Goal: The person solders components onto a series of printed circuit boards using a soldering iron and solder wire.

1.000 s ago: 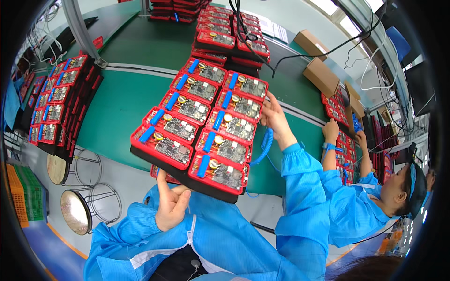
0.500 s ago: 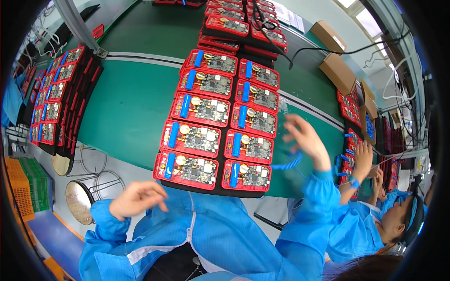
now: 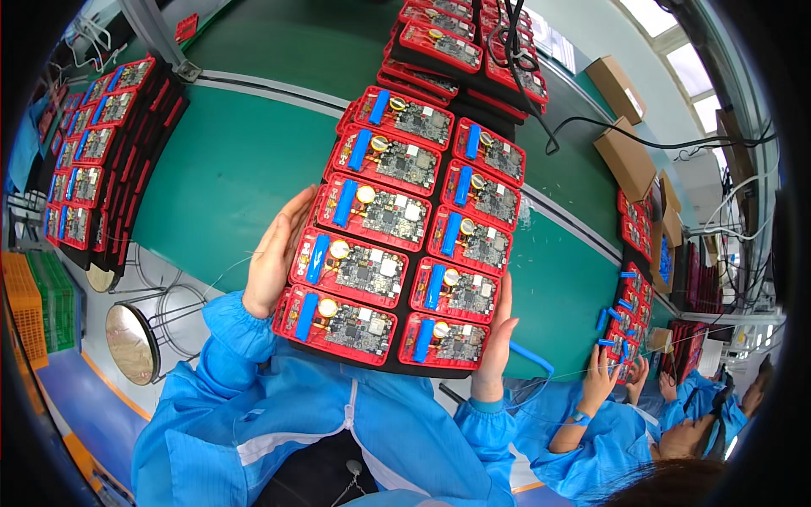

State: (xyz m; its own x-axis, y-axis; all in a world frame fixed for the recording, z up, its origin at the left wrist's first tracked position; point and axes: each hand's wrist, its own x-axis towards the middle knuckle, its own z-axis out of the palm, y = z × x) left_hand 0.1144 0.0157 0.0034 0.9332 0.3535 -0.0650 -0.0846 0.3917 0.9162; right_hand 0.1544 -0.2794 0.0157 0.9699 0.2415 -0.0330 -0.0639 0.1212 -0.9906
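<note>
A green bench [image 3: 211, 177] fills the middle, crossed by a metal strip [image 3: 279, 95] running from 10 o'clock to 3 o'clock. The stack of red trays [image 3: 416, 258], carrying circuit boards [image 3: 384, 215], lies over its near part, the 6 o'clock end overlapping the front edge and the 12 o'clock end hiding some of the strip. The left hand [image 3: 274, 260] lies along the stack's 9 o'clock side, fingers together; the right hand [image 3: 497, 348] rests against it between 4 and 5. Whether either grip closes underneath cannot be told. Beyond the strip, a back pile [image 3: 435, 68] stands at 1 o'clock, cardboard boxes [image 3: 627, 160] at 2. A wide green stretch opens toward 10 o'clock, up to a side pile [image 3: 135, 144]; a narrower one lies at 3. A co-worker's hands [image 3: 598, 378] are at 4 o'clock, a stool [image 3: 131, 345] at 8 below the edge.
</note>
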